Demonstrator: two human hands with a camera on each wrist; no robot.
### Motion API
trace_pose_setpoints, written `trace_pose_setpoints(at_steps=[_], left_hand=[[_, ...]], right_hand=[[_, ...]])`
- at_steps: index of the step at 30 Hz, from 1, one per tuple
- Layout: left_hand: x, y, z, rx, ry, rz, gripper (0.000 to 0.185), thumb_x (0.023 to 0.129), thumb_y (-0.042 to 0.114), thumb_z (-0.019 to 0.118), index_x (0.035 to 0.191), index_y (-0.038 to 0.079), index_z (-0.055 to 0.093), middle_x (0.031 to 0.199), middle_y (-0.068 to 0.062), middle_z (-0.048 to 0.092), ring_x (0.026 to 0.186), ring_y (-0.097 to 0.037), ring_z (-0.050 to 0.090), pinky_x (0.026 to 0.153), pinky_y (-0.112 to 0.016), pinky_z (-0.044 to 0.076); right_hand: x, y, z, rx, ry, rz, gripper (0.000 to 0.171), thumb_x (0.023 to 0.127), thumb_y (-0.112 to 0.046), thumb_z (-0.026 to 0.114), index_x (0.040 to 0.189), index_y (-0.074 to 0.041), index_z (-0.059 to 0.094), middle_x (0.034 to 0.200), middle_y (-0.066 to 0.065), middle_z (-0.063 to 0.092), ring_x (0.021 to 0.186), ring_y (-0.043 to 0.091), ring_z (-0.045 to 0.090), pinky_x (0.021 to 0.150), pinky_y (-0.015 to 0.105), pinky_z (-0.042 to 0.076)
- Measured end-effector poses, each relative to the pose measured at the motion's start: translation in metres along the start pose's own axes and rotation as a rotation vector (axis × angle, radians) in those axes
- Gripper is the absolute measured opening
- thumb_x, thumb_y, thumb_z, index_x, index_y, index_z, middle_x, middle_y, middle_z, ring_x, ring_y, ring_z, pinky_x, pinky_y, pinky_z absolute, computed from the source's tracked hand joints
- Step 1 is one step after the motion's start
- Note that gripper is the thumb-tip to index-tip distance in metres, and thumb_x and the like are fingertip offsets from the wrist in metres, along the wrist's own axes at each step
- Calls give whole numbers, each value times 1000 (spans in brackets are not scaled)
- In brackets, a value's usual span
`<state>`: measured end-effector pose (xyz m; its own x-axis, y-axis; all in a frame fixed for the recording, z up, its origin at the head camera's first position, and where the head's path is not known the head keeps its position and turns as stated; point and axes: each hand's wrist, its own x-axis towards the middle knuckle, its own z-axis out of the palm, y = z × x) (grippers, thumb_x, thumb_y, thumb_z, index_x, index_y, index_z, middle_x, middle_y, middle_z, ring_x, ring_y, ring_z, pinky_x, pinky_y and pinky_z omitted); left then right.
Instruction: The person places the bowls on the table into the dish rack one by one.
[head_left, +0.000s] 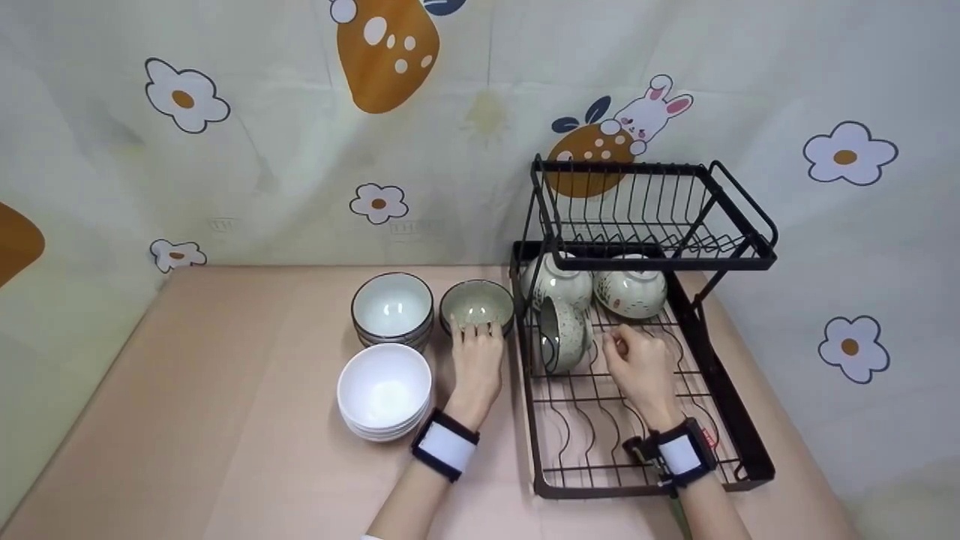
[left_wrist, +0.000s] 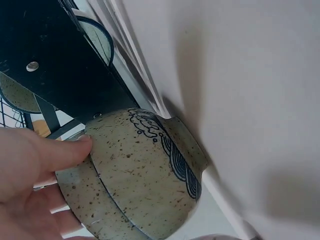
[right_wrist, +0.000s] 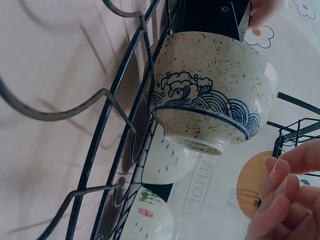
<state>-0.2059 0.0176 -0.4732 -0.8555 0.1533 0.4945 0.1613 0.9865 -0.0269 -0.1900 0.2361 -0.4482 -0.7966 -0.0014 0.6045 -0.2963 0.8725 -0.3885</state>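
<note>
Nearest to us sat the stack of plain white ceramic bowls [head_left: 384, 390] on the pinkish table [head_left: 225, 420], and just beside it our left hand [head_left: 475, 360] lay flat, its fingers straight, the tips touching the near rim of the stacked speckled grey-green stoneware bowls [head_left: 477, 306] — not curled round them. Over the lower tier of the black wire dish rack [head_left: 739, 420] our right hand [head_left: 637, 364] hovered with fingers loosely curled, holding nothing, close by the speckled bowl with blue wave pattern [head_left: 562, 334] that stood on edge between the rack's wires. We judged these glazed bowls stiff, fairly heavy, slick and breakable — best taken with thumb inside the rim and fingers under the foot ring. Behind the speckled stack stood pale dark-rimmed bowls [head_left: 392, 307]; farther back in the rack, two upturned pale bowls [head_left: 631, 292] rested under the upper tier.
</note>
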Motion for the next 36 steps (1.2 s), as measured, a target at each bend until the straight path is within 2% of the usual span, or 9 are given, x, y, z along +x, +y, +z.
trace_pose_setpoints(at_steps=[6, 13, 17, 27, 36], left_hand=[[1, -3, 3, -7, 11, -5, 43, 64, 2, 76, 105, 11, 66, 87, -3, 73, 92, -22, 67, 103, -42, 44], [0, -7, 7, -65, 116, -17, 24, 68, 1, 71, 89, 12, 67, 83, -2, 73, 80, -19, 67, 89, -35, 49], [0, -8, 3, -128, 141, -21, 25, 65, -3, 72, 84, 11, 66, 81, -3, 72, 80, -19, 67, 87, -34, 50], [3, -8, -27, -199, 212, 31, 30, 66, -8, 69, 90, 10, 69, 85, -5, 74, 83, -21, 68, 91, -34, 50], [-3, 0, -62, -157, 236, 96, 34, 61, -8, 69, 89, 12, 70, 82, -1, 74, 79, -16, 69, 89, -31, 51]], right_hand=[[-1, 0, 1, 1, 9, -19, 8, 81, -8, 67, 73, -5, 68, 48, 0, 54, 42, 2, 33, 41, 18, 27], [-2, -1, 2, -9, 15, -25, 6, 80, -7, 69, 75, -3, 69, 49, 1, 54, 42, 6, 35, 43, 20, 27], [-2, -2, 3, -6, 18, -33, 6, 79, -6, 70, 74, -3, 68, 47, 0, 54, 41, 5, 33, 41, 19, 26], [-1, -3, 2, 6, 10, -29, 6, 80, -6, 70, 74, -3, 68, 48, 1, 54, 41, 2, 30, 40, 17, 24], [0, -8, -3, 43, 28, -32, 7, 80, -6, 69, 73, -4, 68, 50, 1, 56, 42, 1, 32, 42, 16, 26]])
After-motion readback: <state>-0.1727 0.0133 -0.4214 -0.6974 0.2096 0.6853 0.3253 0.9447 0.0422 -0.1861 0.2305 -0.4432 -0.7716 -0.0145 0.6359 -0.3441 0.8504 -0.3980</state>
